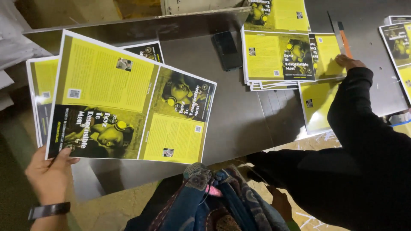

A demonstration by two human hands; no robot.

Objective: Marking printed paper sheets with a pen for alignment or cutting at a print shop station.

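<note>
Left hand [50, 173] has the sheet pinched at its near corner, thumb on top across the dark band, fingers underneath, a dark watch [49, 210] on the wrist, and that printed yellow sheet [128, 100] is lifted and tilted, floating over a second yellow sheet [39, 87] that peeks out behind on the left; for a clean lift, I'd judge the thumb wants to stay near the edge so the print isn't smudged, and the far corner will sag unless the sheet is kept level, since one corner carries a wide, floppy piece of paper. Over on the other side, the right hand [349, 62], black sleeve [364, 141] stretched across, rests fingers-down on loose yellow sheets [327, 55] at the far end; whether it is pressing flat or gripping one I cannot tell, the fingers are half hidden. Just beside it sits a squared stack of printed sheets [278, 57], edges neatly aligned, and a dark phone-like slab [227, 50] lies to the left of that stack. Everything rests on a grey metal table [239, 119], shiny and scuffed, with more printed sheets [396, 40] at the far right edge. Below the table edge there is a patterned blue cloth [214, 199] and a dusty tan floor [111, 209], dim light all round
</note>
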